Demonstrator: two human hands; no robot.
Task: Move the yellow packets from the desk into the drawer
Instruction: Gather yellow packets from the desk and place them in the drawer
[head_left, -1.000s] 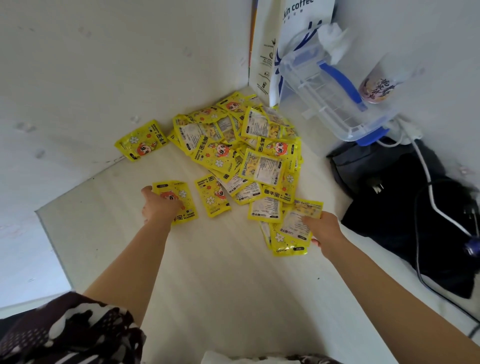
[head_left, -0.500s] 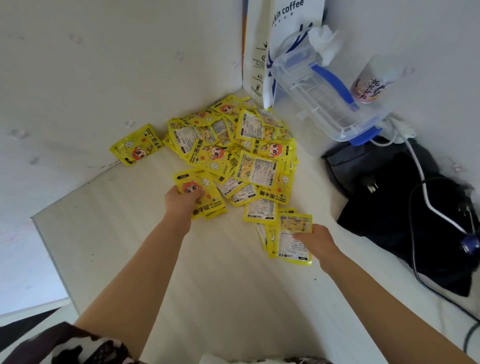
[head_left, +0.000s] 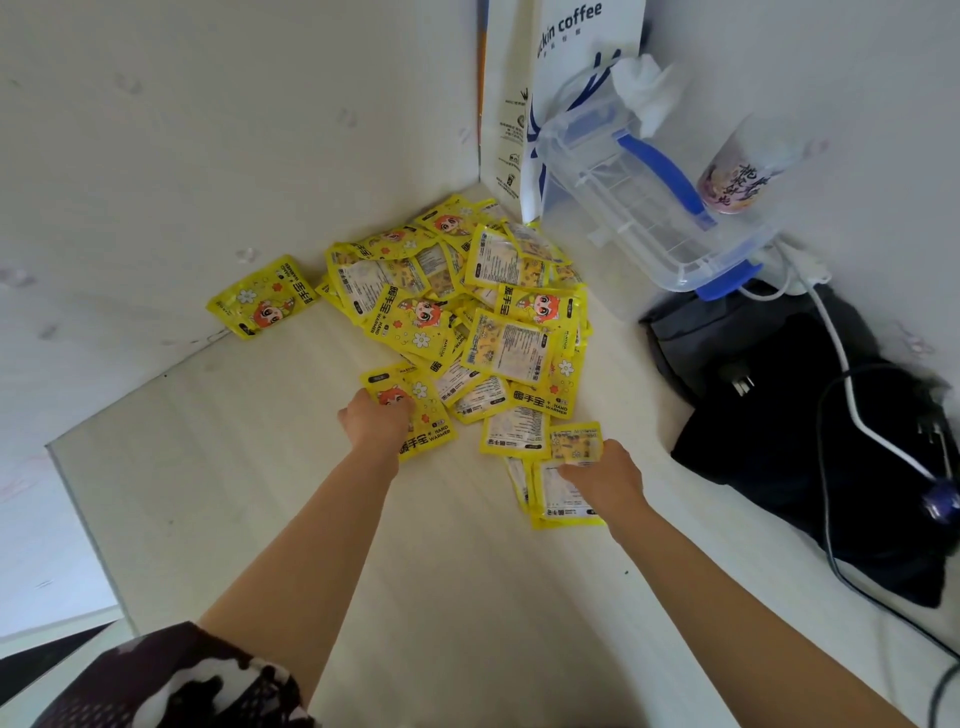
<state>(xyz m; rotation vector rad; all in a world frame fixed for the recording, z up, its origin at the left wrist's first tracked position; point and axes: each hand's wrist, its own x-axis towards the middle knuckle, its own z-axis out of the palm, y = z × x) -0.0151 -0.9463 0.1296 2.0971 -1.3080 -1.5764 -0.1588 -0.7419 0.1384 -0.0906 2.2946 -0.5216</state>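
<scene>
My left hand (head_left: 375, 422) has come in from the open left part of the desk (head_left: 218, 467) to the near edge of the heap, bringing a packet (head_left: 415, 415) with it. A second ago that hand was well to the left, out on its own; now it rests on the packet, which touches the heap's near edge. My fingers lie over it and I judge they hold it, though the back of my hand hides how far they curl.

My right hand (head_left: 602, 475) has hardly shifted. It holds a few packets (head_left: 563, 493) stacked together just near and right of the heap, with one small packet (head_left: 576, 441) pinched at its far side, fingers wrapped round the lot.

The main heap of yellow packets (head_left: 467, 312) lies in the far corner of the desk, against the two walls, and one stray packet (head_left: 262, 297) sits apart to the left by the wall. A clear plastic box (head_left: 649, 218) with a blue handle and a white paper bag (head_left: 561, 104) stand at the far right; a dark bag (head_left: 779, 415) with a white cable (head_left: 841, 374) lies on the right.

No drawer is in view, so nothing can be seen to be put away. I judge I am gathering handfuls, and nearly all the work is ahead.
</scene>
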